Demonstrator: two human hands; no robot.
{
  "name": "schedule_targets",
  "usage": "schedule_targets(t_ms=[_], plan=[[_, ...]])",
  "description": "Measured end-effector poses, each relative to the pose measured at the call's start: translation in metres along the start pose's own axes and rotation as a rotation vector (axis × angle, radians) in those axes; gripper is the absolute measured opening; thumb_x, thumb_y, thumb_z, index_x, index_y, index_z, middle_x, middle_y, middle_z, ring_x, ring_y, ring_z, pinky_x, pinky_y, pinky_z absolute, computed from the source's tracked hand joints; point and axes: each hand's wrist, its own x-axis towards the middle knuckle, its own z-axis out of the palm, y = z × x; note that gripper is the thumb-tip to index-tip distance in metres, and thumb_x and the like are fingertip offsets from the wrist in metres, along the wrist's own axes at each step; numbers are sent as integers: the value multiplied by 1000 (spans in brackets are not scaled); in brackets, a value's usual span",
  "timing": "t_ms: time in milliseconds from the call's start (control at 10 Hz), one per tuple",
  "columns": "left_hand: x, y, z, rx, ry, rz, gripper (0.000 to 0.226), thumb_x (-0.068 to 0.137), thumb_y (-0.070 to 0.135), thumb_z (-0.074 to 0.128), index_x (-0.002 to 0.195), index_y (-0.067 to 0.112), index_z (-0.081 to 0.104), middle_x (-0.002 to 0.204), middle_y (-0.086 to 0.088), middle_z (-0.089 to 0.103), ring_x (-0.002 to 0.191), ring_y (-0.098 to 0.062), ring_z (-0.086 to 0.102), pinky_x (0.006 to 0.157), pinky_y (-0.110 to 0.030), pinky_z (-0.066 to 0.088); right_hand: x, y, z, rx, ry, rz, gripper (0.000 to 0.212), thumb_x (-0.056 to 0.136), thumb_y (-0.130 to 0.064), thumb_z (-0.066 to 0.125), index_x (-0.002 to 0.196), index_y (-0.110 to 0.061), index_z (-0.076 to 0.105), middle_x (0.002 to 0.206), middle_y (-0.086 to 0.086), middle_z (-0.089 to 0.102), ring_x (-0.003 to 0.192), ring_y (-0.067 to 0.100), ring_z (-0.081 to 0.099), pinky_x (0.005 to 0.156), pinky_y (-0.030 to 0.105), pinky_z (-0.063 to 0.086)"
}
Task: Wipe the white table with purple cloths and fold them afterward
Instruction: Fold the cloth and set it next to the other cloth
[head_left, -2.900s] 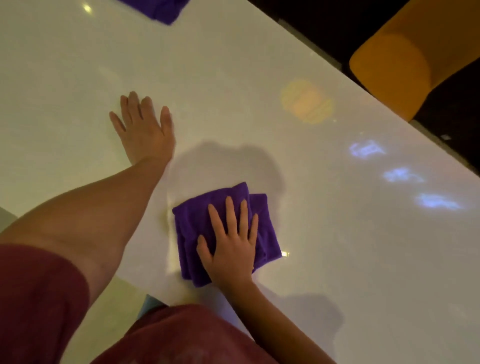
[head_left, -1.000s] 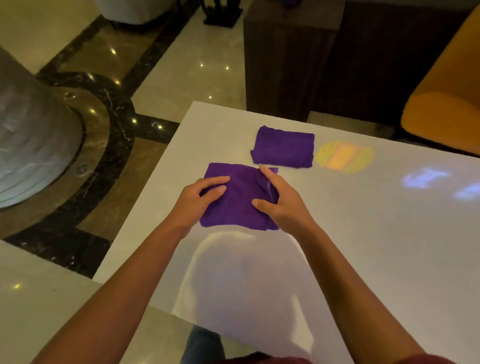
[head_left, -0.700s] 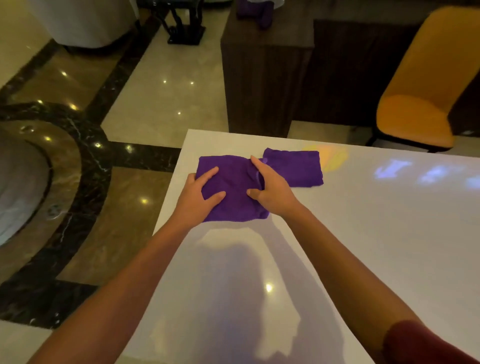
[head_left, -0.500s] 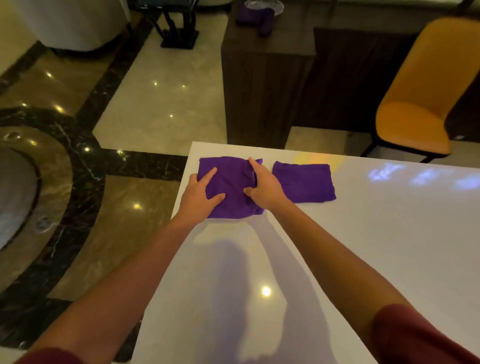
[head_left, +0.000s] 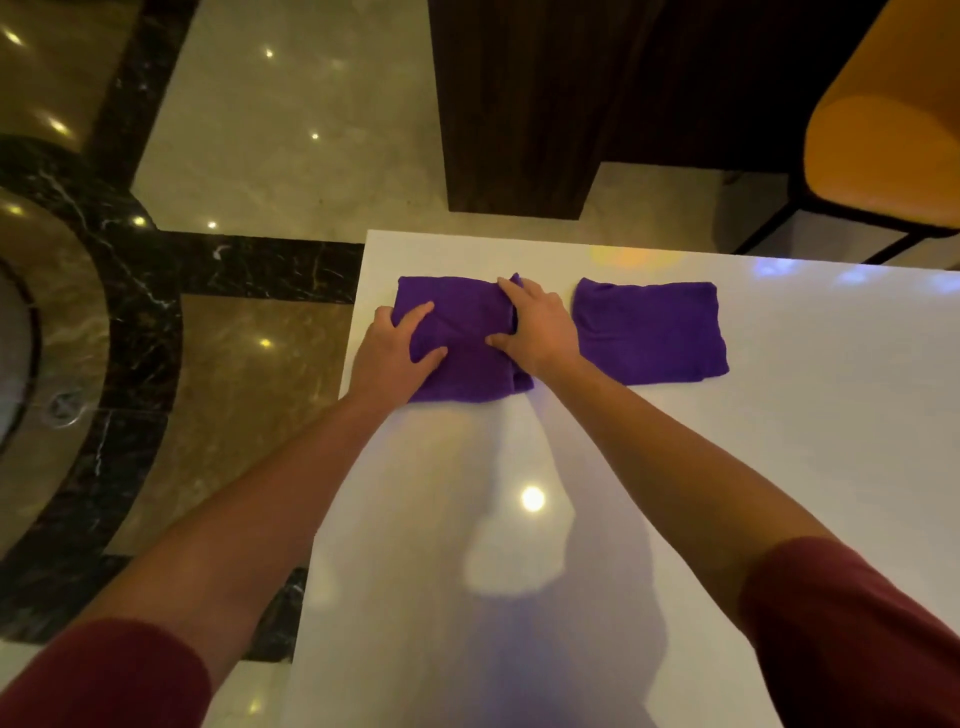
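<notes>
**A:** Starting nearest the camera, what was there?

**B:** Two forearms in dark red sleeves reached out over a wide bare stretch of the white table (head_left: 597, 545), glossy, with a ceiling light reflected in it. Plenty of open room there for any move toward the person.

**A:** And the hands?

**B:** Both lay on the left purple cloth (head_left: 467, 343), close to the far-left corner. The left hand (head_left: 397, 353) lay over the cloth's left edge, fingers spread and only slightly bent, pressing down. The right hand (head_left: 537, 325) lay flat along its right side, thumb pointing left across the fabric, fingers reaching the far edge. That grip was pressing, not pinching; nothing was lifted.

**A:** Why hold it so?

**B:** My judgement: to flatten and square the folded cloth, one hand on each side. A loose flap showed at its right edge, beside the right hand, so the fold looked not quite tidy.

**A:** The other cloth?

**B:** The right purple cloth (head_left: 649, 332) lay folded just beside the right hand, apart from the first, untouched.

**A:** Edges?

**B:** The left cloth sat near the table's left edge, the left hand almost at that edge, with marble floor (head_left: 249, 374) below. Beyond the far edge stood a dark wooden cabinet (head_left: 519, 104) and an orange chair (head_left: 883, 145).
</notes>
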Motion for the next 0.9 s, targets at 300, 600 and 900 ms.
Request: schedule_targets(t_ms=[300,600,900], plan=[[12,9,-2,196,261,163,56,105,36,46,155,12,42,168,-13,29,157,-35,21,126,-55,23,-20,-28,12,-13,361,-90,62,99,-38,58,157,-19,43,172,10,28,160,35,19,128,56,16],[11,-3,30,301,35,173,65,110,47,25,165,14,20,172,-10,18,160,-32,10,129,-54,13,-27,-6,62,-173,169,-46,73,107,-61,21,168,-22,14,177,7,9,164,31,1,132,53,5],[11,42,-28,243,73,120,59,109,45,37,158,11,37,169,-14,25,158,-32,20,129,-52,17,-35,-34,-23,-89,145,-34,68,108,-57,38,165,-21,27,176,10,13,162,36,11,130,52,17]])
